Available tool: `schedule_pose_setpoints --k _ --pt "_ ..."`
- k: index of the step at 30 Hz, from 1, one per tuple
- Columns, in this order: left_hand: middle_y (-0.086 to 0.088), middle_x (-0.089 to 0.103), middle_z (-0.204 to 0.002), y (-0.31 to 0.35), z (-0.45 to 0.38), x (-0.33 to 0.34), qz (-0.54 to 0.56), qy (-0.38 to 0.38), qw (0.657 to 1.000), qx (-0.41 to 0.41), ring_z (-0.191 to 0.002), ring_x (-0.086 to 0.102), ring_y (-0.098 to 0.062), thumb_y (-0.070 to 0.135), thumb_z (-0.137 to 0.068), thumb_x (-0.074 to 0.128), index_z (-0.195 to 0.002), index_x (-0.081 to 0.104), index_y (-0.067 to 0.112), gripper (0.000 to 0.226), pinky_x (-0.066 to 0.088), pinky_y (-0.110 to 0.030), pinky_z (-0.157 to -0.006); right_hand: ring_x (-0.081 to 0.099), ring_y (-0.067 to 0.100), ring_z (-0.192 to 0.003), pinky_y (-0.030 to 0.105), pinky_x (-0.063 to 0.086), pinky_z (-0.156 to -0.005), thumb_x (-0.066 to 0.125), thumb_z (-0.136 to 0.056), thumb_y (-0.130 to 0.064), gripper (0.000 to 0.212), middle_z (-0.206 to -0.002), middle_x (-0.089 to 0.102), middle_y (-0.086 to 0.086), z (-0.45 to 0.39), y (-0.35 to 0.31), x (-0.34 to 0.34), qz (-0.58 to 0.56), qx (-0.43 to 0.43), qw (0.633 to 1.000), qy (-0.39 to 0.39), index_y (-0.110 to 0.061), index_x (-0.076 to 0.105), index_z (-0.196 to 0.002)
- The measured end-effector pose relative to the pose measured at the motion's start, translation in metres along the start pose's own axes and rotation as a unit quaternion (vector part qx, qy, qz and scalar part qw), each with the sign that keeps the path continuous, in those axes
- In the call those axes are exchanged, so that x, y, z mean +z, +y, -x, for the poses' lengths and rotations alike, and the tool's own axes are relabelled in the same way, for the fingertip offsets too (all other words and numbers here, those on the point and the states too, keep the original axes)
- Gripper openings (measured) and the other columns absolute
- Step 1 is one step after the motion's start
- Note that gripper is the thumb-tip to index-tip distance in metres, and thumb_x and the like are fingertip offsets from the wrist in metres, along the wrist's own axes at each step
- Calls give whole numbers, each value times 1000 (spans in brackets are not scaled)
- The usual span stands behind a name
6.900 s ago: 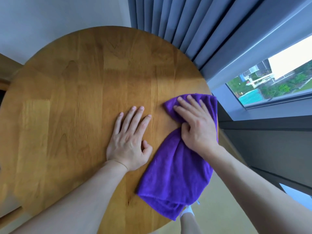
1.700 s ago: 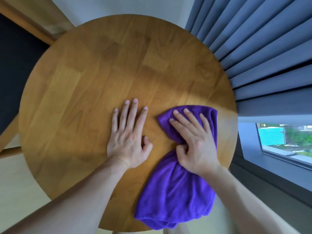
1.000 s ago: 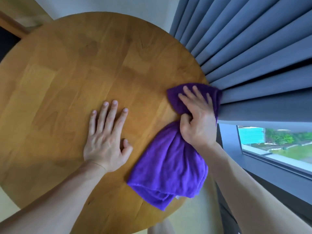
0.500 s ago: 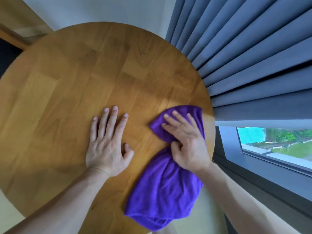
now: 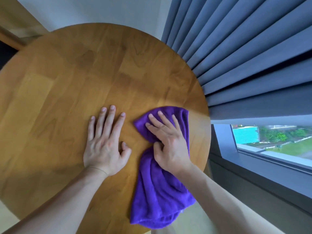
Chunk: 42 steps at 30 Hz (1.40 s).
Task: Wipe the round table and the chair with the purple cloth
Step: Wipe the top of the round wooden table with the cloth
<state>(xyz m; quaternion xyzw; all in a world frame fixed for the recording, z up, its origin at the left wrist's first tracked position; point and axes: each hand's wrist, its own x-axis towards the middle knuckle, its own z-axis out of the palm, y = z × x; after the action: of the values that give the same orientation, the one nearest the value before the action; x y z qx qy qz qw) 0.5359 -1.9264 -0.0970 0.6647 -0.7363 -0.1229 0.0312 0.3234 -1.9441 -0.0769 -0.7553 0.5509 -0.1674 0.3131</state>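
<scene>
The round wooden table (image 5: 81,85) fills the left and middle of the view. A purple cloth (image 5: 157,191) lies on its right side, and its near end hangs over the table's front edge. My right hand (image 5: 168,146) presses the cloth's far part with straight, spread fingers, while the thumb pinches a gathered fold. My left hand (image 5: 106,142) rests flat on the bare wood just left of the cloth, fingers straight and holding nothing. I cannot make out a chair for sure.
Blue-grey pleated curtains (image 5: 244,53) hang against the table's right rim. A window (image 5: 270,142) and dark sill lie to the right. A wooden frame piece (image 5: 11,36) and a dark area sit at the upper left, beside a white wall (image 5: 101,10).
My right hand swept the cloth out to the table's right rim by the curtain and back toward the middle. My left hand stayed flat on the wood.
</scene>
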Motion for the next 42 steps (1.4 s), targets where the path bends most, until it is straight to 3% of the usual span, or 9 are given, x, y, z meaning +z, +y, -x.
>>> schedule_pose_setpoints --k 3,6,9,14,19,25,29,38,42 --pt "-10 16 -173 1 1 -1 5 3 1000 -2 -161 8 -28 33 -75 45 -161 33 15 89 5 -52 -130 37 19 -148 50 19 -125 48 -64 -1 65 -147 55 -3 10 25 -23 -9 6 1000 17 -11 72 -124" --pt "-11 18 -173 2 0 -3 14 3 1000 -3 -161 11 -30 33 -76 46 -161 34 15 88 10 -56 -129 38 17 -147 48 17 -126 48 -65 1 64 -145 56 -5 -16 29 -28 -36 170 971 165 -16 72 -122" --pt "-11 19 -173 2 1 -2 13 4 1000 -1 -161 12 -30 32 -76 46 -161 33 16 88 9 -55 -129 29 21 -152 44 5 -127 48 -70 -1 67 -153 50 0 -44 5 -10 -43 267 936 226 -16 66 -132" --pt "-11 18 -173 -1 1 -3 8 -4 1000 5 -161 11 -30 33 -74 48 -161 33 16 90 7 -54 -129 25 24 -154 48 7 -127 47 -69 -3 72 -156 45 2 -24 -30 24 -28 152 980 128 -11 61 -139" --pt "-11 20 -172 -6 -1 -11 39 -23 999 26 -161 12 -29 36 -75 51 -159 38 15 88 8 -54 -129 28 18 -152 48 14 -126 44 -64 -4 74 -155 47 -4 5 10 -8 20 28 999 1 -12 63 -135" --pt "-7 0 -175 -43 -70 -31 59 -78 974 206 -162 1 -23 47 -85 50 -166 16 18 92 4 -40 -130 26 22 -153 54 13 -124 50 -58 -15 78 -158 43 -5 -30 14 -21 18 200 969 142 -18 59 -136" --pt "-8 2 -175 -46 -115 -30 -35 -81 966 241 -162 -1 -24 53 -90 42 -166 14 20 88 3 -48 -131 13 20 -156 48 1 -126 53 -65 -21 82 -165 30 -5 -52 -32 17 13 305 928 215 -20 48 -147" --pt "-8 16 -174 -46 -117 -25 -23 -44 970 239 -161 10 -26 42 -89 43 -162 29 19 78 5 -48 -130 5 19 -157 52 8 -126 53 -78 -38 89 -170 12 -7 21 -36 37 156 102 982 15 -26 24 -161" --pt "-9 15 -173 -46 -117 -25 -38 -49 969 239 -161 10 -28 44 -89 41 -162 28 19 78 7 -52 -129 14 19 -156 53 11 -125 52 -78 -37 83 -168 23 -8 -12 6 2 160 161 970 87 -27 33 -158"
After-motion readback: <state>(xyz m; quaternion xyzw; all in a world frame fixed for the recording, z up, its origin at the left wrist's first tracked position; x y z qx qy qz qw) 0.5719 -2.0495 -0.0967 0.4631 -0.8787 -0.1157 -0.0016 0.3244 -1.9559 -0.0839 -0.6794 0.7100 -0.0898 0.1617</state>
